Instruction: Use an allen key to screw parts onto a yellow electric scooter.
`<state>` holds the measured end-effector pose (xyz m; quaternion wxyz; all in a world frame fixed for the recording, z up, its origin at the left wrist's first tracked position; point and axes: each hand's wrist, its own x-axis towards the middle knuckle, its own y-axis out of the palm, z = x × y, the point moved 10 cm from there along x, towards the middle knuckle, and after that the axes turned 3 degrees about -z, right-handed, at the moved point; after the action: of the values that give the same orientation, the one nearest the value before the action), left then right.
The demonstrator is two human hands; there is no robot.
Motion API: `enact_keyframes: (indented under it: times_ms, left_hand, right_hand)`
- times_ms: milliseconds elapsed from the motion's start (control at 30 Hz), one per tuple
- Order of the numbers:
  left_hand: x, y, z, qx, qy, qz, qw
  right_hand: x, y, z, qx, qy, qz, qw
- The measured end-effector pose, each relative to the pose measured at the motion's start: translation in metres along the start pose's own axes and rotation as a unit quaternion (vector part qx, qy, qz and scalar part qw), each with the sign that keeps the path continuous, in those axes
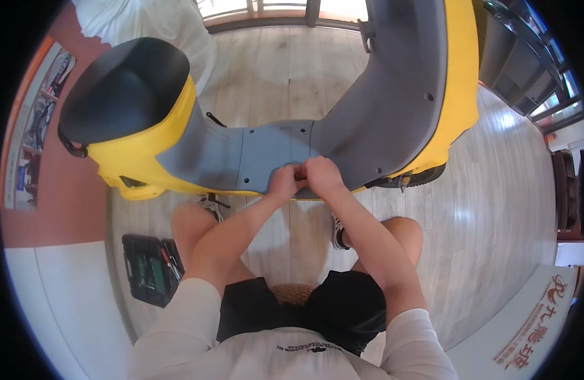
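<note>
A yellow electric scooter (461, 69) with a black seat (130, 88) stands across in front of me. Both hands meet at the near right corner of the grey-blue floorboard panel (266, 152). My left hand (284, 182) rests low there, its fingers curled together. Beside it and touching it, my right hand (323, 175) is closed with the fingertips pointing down and left. Whatever lies between the fingertips is hidden. Dark round screw holes show at the panel's other corners.
On the floor to my left lies an open dark green tool case (146, 269) with red-handled tools (170, 259) at its edge. My knees flank my arms. A white cloth (156, 25) hangs behind the seat. A dark vehicle (523, 54) stands at the far right.
</note>
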<state>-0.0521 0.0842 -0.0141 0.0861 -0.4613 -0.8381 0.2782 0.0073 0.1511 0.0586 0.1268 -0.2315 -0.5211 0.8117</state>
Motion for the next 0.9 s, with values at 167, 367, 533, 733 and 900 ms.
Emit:
enact_keyframes:
  times_ms: [167, 367, 533, 733, 900]
  left_hand:
    - [-0.003, -0.008, -0.01, 0.039, 0.063, -0.009, 0.997]
    - [-0.002, -0.008, -0.008, 0.022, 0.063, -0.024, 0.998]
    - [-0.003, -0.006, -0.005, 0.004, 0.056, -0.028, 0.998]
    - [-0.001, -0.016, -0.009, -0.01, 0.035, -0.036, 0.999]
    - [0.004, -0.067, -0.027, -0.067, 0.043, -0.107, 0.991]
  right_hand:
    - [-0.003, -0.018, 0.003, -0.039, -0.019, -0.076, 0.996]
    - [-0.001, -0.016, 0.012, -0.056, -0.027, -0.06, 0.996]
    - [-0.002, -0.014, 0.008, -0.032, -0.023, -0.049, 0.998]
    - [-0.003, -0.026, 0.014, -0.01, -0.073, -0.077, 0.994]
    - [-0.002, -0.089, 0.007, 0.097, -0.041, -0.179, 0.978]
